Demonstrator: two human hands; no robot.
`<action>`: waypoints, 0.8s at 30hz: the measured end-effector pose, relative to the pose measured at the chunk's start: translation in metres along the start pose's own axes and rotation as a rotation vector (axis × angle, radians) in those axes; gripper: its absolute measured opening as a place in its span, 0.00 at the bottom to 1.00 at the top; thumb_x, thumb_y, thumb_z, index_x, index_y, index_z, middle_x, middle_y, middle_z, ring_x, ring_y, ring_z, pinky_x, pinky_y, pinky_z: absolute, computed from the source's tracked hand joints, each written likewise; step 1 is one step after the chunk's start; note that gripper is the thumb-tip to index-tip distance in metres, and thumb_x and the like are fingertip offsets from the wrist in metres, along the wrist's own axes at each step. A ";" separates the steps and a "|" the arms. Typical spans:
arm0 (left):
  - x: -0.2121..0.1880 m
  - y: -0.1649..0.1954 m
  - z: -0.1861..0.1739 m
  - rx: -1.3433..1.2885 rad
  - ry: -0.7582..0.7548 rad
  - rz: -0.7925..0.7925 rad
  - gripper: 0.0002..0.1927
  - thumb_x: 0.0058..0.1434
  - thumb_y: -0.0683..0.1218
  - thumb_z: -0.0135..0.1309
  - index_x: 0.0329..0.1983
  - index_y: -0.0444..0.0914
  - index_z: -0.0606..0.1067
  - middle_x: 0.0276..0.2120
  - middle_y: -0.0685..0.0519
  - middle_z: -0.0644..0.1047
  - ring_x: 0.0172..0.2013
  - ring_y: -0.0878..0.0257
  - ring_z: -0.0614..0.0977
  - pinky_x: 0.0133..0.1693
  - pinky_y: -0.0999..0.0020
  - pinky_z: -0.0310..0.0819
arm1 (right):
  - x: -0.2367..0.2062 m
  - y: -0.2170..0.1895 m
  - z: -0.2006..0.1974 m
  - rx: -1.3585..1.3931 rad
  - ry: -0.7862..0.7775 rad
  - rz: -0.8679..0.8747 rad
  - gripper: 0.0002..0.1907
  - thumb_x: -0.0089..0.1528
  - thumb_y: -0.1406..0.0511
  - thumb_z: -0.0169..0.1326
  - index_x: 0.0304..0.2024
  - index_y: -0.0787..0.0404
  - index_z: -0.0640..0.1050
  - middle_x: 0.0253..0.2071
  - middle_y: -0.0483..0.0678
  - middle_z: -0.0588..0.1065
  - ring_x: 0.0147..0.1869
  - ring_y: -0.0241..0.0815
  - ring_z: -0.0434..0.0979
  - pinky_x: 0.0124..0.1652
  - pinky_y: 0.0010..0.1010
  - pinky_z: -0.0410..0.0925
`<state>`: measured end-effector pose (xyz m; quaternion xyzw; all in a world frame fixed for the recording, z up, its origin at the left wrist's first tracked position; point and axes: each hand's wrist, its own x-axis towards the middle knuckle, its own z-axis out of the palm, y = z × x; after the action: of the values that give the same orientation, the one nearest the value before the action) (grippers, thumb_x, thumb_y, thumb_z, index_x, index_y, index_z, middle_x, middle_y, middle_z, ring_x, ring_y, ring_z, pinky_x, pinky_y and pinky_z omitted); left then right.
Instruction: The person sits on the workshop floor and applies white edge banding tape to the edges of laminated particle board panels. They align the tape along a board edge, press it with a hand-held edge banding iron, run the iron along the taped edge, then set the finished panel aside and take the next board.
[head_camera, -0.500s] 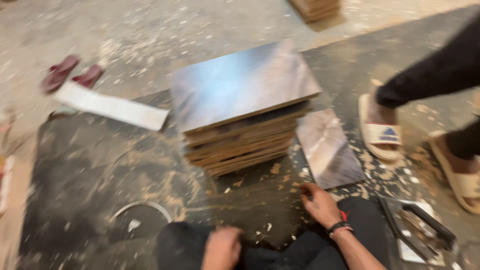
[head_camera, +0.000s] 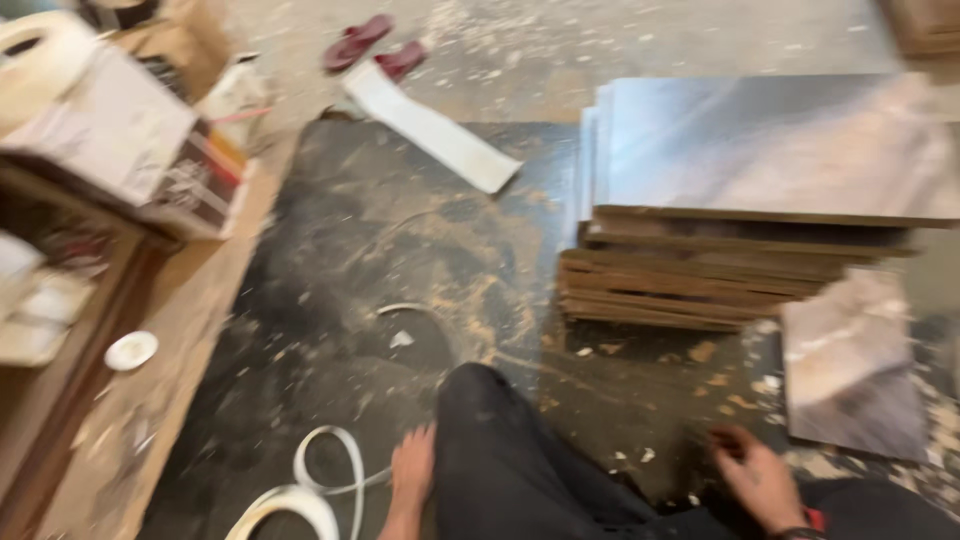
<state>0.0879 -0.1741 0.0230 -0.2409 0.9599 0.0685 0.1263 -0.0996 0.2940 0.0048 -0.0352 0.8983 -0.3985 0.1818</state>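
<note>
While palm-down, right hand (head_camera: 752, 475) on floor (head_camera: 400, 230)

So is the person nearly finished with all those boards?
Looks partway. A stack of boards with a shiny top already stands piled. One loose panel lies beside it. Right hand rests on the dusty floor near that panel; left hand holds nothing. Sawdust and white strip remain scattered.

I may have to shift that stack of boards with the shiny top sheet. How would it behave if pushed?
The stack of boards looks heavy: many thick wooden layers lie flat on the dark floor mat, so it would probably resist sliding. The glossy top sheet overhangs slightly and may slip off first. Sawdust around it could ease sliding a little.
</note>
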 end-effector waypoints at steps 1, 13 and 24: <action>-0.004 0.003 0.004 0.019 -0.075 -0.026 0.14 0.68 0.48 0.40 0.54 0.46 0.73 0.51 0.51 0.79 0.55 0.52 0.79 0.52 0.50 0.74 | -0.003 0.000 -0.001 0.002 -0.001 0.002 0.19 0.60 0.61 0.56 0.53 0.58 0.80 0.44 0.51 0.85 0.49 0.45 0.87 0.49 0.34 0.75; 0.021 0.074 -0.083 -0.423 0.290 0.323 0.16 0.60 0.56 0.54 0.50 0.50 0.78 0.20 0.42 0.80 0.26 0.42 0.83 0.31 0.47 0.77 | -0.029 -0.051 0.015 0.705 -0.257 0.284 0.25 0.65 0.54 0.50 0.60 0.59 0.78 0.48 0.50 0.84 0.50 0.41 0.82 0.49 0.34 0.73; 0.031 0.103 0.004 0.333 -0.579 0.711 0.32 0.58 0.66 0.56 0.57 0.41 0.73 0.43 0.43 0.79 0.44 0.44 0.80 0.43 0.48 0.73 | -0.040 -0.053 -0.001 1.483 0.055 0.348 0.21 0.68 0.62 0.48 0.61 0.64 0.72 0.41 0.50 0.77 0.47 0.45 0.80 0.47 0.41 0.76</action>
<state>0.0129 -0.0965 0.0179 0.1544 0.9061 0.0172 0.3936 -0.0673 0.2669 0.0561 0.2482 0.3924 -0.8638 0.1955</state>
